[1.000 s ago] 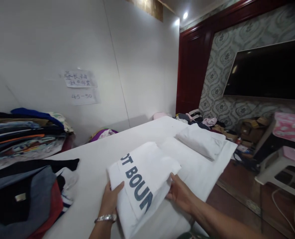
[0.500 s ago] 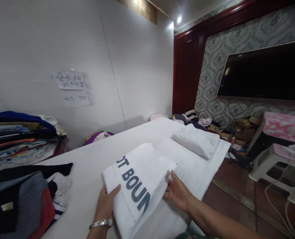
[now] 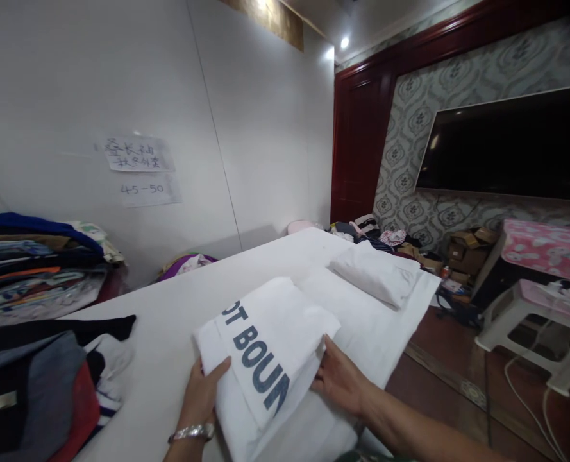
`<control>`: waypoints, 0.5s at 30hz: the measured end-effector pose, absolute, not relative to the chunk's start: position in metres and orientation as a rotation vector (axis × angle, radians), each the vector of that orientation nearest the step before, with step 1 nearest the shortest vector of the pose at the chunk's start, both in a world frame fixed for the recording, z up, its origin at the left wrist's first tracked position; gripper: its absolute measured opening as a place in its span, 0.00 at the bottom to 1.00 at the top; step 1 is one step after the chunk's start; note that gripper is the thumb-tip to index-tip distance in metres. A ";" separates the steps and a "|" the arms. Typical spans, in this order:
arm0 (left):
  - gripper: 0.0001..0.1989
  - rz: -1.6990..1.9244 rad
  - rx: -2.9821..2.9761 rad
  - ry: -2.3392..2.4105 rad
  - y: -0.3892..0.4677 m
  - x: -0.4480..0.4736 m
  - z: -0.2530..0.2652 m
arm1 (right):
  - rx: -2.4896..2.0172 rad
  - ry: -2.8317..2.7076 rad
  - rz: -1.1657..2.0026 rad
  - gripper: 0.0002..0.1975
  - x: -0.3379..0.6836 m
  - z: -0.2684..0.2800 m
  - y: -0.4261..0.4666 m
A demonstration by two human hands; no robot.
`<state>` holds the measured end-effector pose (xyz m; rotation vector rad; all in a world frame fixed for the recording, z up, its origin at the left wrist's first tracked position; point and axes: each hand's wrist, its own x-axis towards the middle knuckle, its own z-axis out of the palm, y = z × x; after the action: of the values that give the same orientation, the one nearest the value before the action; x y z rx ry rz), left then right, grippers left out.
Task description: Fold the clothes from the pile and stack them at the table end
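Note:
A folded white garment (image 3: 265, 340) with large dark printed letters is held up at a tilt over the near part of the table. My left hand (image 3: 202, 391), wearing a metal bracelet, is closed on its left edge, thumb on top and fingers underneath. On the right edge, my right hand (image 3: 337, 378) pinches the cloth; some of its fingers are hidden behind the fold. More white cloth lies flat beneath and beyond the garment. Farther back on it rests a second folded white bundle (image 3: 376, 273).
Dark, grey and red clothes (image 3: 29, 391) lie at the table's left. Behind them rises a stack of folded clothes (image 3: 34, 263). A white table (image 3: 169, 308) runs along the wall. On the right are a plastic stool (image 3: 529, 321), cardboard boxes (image 3: 467, 250) and a cable on the floor.
Both hands keep their hold on the white garment, which has barely moved. The whole view has shifted slightly.

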<state>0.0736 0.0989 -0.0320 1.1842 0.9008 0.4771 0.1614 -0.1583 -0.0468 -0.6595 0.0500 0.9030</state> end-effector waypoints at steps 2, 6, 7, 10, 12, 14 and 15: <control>0.33 0.463 1.185 0.923 0.098 0.073 -0.031 | -0.701 0.023 0.898 0.26 0.167 -0.046 -0.156; 0.32 0.461 1.190 0.922 0.098 0.074 -0.033 | -0.749 0.046 0.908 0.28 0.173 -0.045 -0.151; 0.31 0.461 1.191 0.905 0.099 0.074 -0.034 | -0.760 0.054 0.912 0.29 0.174 -0.044 -0.149; 0.29 0.454 1.192 0.871 0.099 0.075 -0.035 | -0.803 0.060 0.908 0.29 0.173 -0.040 -0.147; 0.27 0.460 1.193 0.876 0.099 0.075 -0.033 | -0.817 0.038 0.909 0.30 0.171 -0.035 -0.148; 0.26 0.462 1.199 0.890 0.097 0.074 -0.030 | -0.826 0.016 0.916 0.30 0.170 -0.031 -0.150; 0.26 0.462 1.198 0.898 0.096 0.074 -0.028 | -0.830 0.008 0.917 0.30 0.170 -0.029 -0.151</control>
<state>0.0740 0.0958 -0.0282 1.1983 0.8984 0.4625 0.1700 -0.1511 -0.0295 -0.8305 0.0083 0.9165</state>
